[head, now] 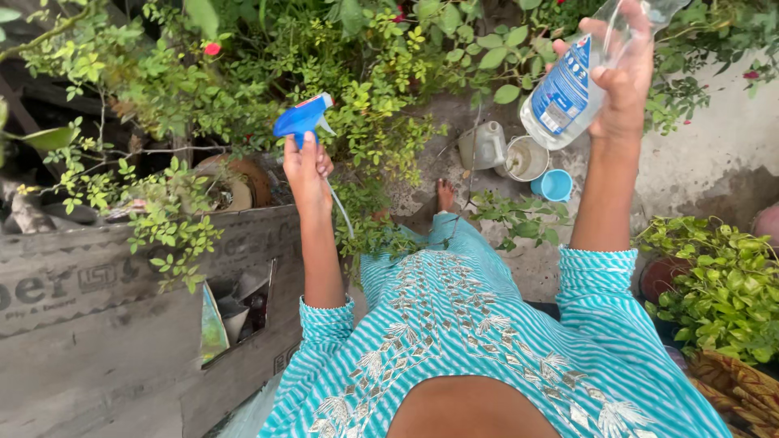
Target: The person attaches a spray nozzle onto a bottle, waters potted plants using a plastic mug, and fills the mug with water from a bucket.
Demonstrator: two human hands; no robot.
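My left hand [307,169] is raised at the centre left and grips a blue spray trigger head [303,117], whose thin clear dip tube [341,208] hangs down beside my wrist. My right hand [623,75] is lifted at the upper right and holds a clear plastic bottle [568,89] with a blue and white label, tilted with its base pointing down to the left. The bottle looks nearly empty. The two pieces are apart, with leafy branches between them.
Green shrubs with small red flowers [213,49] fill the top. A grey board wall [97,324] stands at left. On the ground ahead sit a grey jug [484,146], a pale bucket [527,157] and a blue cup [555,185]. A potted plant [722,284] is at right.
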